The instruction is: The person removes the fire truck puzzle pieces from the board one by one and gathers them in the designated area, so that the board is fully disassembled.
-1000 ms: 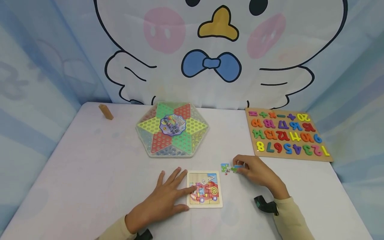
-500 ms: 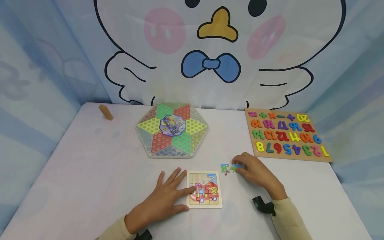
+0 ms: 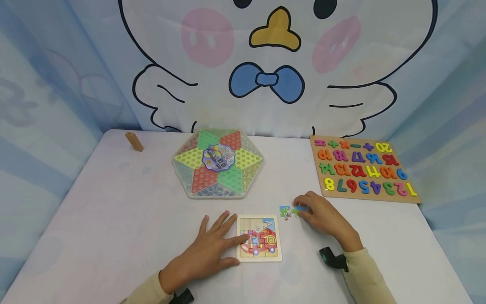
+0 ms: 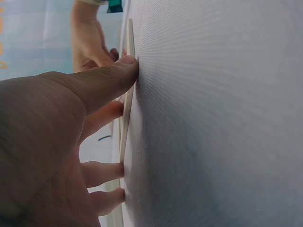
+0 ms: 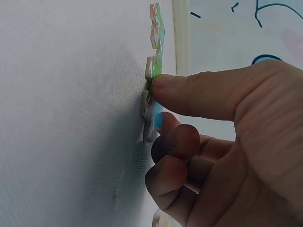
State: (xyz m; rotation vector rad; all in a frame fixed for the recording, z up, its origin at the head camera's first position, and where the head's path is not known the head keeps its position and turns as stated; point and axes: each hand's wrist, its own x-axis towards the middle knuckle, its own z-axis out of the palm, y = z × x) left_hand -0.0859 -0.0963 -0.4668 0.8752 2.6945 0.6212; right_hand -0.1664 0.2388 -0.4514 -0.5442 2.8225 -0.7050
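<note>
Left hand (image 3: 205, 255), fingers apart, braces the square pale-wood puzzle frame (image 3: 262, 259); right hand (image 3: 326, 217) pinches a flat blue-and-green jigsaw piece (image 3: 299, 209): lift it level!

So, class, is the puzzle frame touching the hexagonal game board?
Apart. In the head view, a strip of white tabletop separates the puzzle frame from the hexagonal game board.

We count one left hand (image 3: 205, 253), one right hand (image 3: 322, 215), two sleeves (image 3: 366, 274), one bench (image 3: 114, 211), one framed puzzle (image 3: 262, 259) and at least two loose puzzle pieces (image 3: 284, 212); we cannot tell exactly. We also see one star game board (image 3: 218, 158), one wooden block (image 3: 134, 142) and one number board (image 3: 370, 197) with twenty numbers (image 3: 352, 185) and five signs (image 3: 344, 145).
</note>
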